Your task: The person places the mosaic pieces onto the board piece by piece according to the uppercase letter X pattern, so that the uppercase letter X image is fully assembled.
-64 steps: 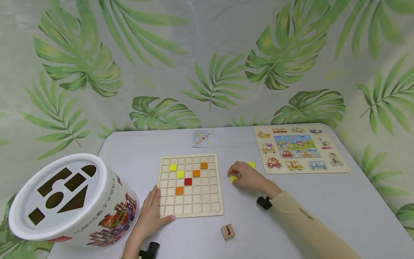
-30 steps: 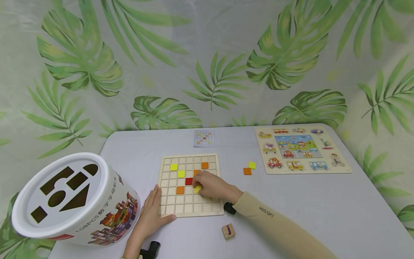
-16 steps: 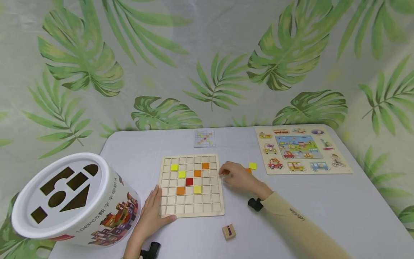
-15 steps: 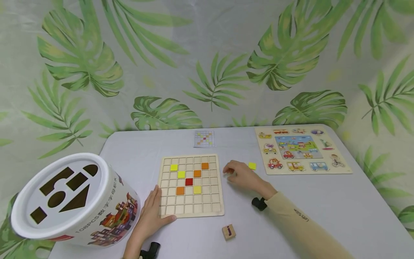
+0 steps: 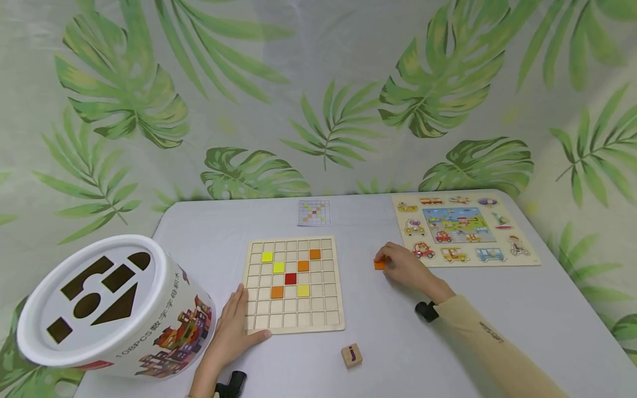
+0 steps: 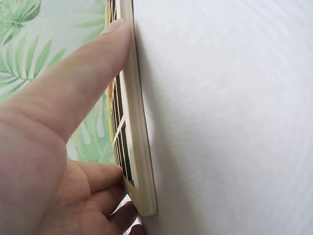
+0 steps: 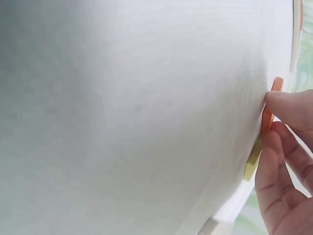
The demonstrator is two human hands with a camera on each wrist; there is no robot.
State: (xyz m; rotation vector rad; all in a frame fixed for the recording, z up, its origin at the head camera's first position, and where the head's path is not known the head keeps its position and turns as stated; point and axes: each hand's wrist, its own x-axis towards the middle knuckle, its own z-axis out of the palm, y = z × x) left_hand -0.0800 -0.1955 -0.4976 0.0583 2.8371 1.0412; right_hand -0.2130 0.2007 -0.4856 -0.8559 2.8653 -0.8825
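Note:
My right hand (image 5: 405, 266) pinches an orange square tile (image 5: 380, 265) on the table, right of the wooden grid board (image 5: 325, 320). The right wrist view shows thumb and fingertips at the edges of this orange tile (image 7: 268, 116), with a yellow tile (image 7: 251, 164) against its end. From the head view that yellow tile is hidden under the hand. Along the board's left side lie the straight fingers of my left hand (image 5: 233, 318), its thumb (image 6: 98, 58) on the near edge. A red tile (image 5: 291, 278) and several yellow and orange ones sit in the board's cells.
A pattern card (image 5: 314, 213) lies behind the board. At the back right is a picture puzzle board (image 5: 413, 257). A large white bucket (image 5: 164, 309) with a shape-hole lid stands left, and a wooden letter block (image 5: 351, 356) in front.
My right hand carried a yellow tile onto the board, left it in a cell below right of the red one, then moved back right to the orange tile. The left hand stayed put.

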